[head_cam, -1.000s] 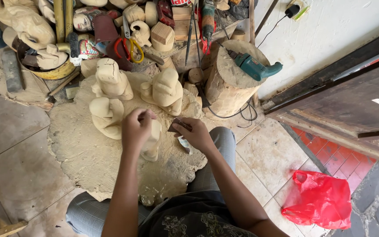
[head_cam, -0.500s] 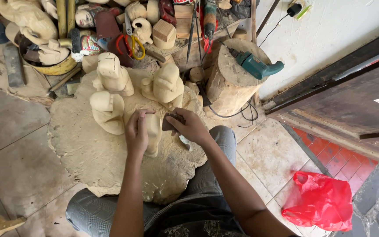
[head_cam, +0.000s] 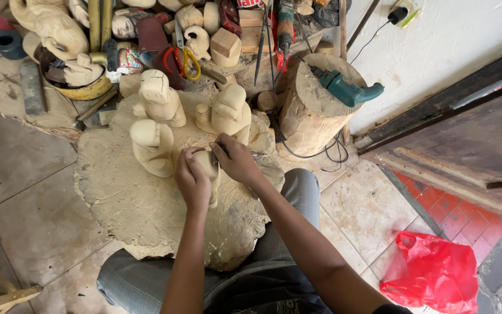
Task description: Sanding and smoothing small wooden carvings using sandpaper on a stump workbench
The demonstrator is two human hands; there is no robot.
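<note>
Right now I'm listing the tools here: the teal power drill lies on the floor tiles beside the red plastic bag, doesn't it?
Not quite. The head view shows the teal power drill lying on top of the wooden stump, near the wall. The red plastic bag sits on the floor tiles, well apart from it.

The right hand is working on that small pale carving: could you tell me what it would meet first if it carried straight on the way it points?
Probably the pale carving just beyond the right hand, up and slightly left in the picture; depth is unclear.
</note>
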